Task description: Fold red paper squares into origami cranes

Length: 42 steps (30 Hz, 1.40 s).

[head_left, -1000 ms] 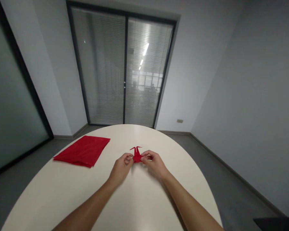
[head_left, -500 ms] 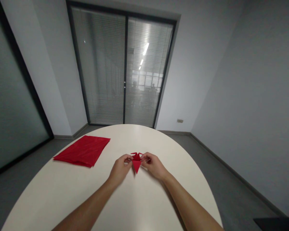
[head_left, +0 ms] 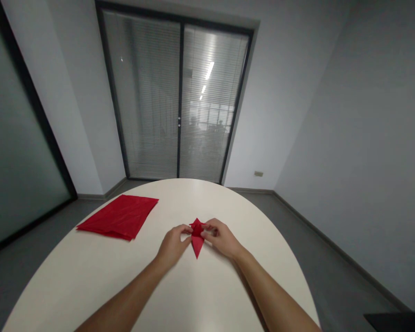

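Between my hands is a small red origami piece, which looks like a folded paper crane. One pointed flap slants toward me and another tip rises at the back. My left hand pinches its left side with thumb and fingers. On the opposite side, my right hand grips it in the same way. Fingertips cover parts of both side edges. The piece is held just over the white round table.
A stack of red paper sheets lies at the table's left edge. Beyond the table stands a glass partition with blinds. A dark flat object shows at the lower right, off the table.
The origami piece has tilted and spread: its front flap reaches lower and a pointed tip now stands up at the back. My left fingers have shifted slightly; both hands stay in place.
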Tool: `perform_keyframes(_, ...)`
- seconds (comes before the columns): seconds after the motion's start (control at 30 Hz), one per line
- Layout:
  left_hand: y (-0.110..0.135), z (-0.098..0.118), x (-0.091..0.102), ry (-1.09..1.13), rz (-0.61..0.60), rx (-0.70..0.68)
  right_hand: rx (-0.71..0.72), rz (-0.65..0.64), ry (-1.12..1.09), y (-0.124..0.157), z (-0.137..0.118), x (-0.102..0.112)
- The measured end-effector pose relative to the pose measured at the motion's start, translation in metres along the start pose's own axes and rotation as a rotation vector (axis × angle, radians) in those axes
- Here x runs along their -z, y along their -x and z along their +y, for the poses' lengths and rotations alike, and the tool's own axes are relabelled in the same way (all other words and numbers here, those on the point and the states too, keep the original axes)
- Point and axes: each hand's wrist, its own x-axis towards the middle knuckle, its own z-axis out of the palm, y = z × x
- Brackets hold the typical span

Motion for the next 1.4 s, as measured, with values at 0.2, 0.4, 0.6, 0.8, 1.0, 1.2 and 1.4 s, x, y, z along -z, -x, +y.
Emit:
perform_keyframes(0.2, 0.001, -0.002, 0.001, -0.066, -0.027, -0.047, 0.0, -0.033, -0.064, -0.002, -0.001, -0.003)
perform_keyframes(0.4, 0.003, -0.004, 0.001, -0.115, -0.004, -0.054, -0.044, -0.007, -0.166, -0.004, -0.001, -0.003)
perform_keyframes(0.6, 0.002, -0.006, -0.001, 0.009, 0.004, -0.038, -0.052, 0.0, -0.278, -0.007, 0.006, -0.006)
perform_keyframes(0.8, -0.001, -0.003, -0.002, 0.212, -0.013, 0.072, -0.061, -0.01, -0.342, -0.009, 0.011, -0.009)
perform_keyframes(1.0, -0.003, 0.005, -0.003, 0.282, 0.013, 0.146, -0.064, -0.03, -0.336, -0.007, 0.009, -0.007)
perform_keyframes(1.2, -0.006, 0.009, 0.0, 0.362, 0.114, 0.213, -0.209, -0.069, -0.445, 0.0, 0.004, -0.008)
perform_keyframes(1.4, -0.003, 0.016, 0.002, 0.37, 0.109, 0.236, -0.217, 0.053, -0.632, 0.0, -0.005, -0.023)
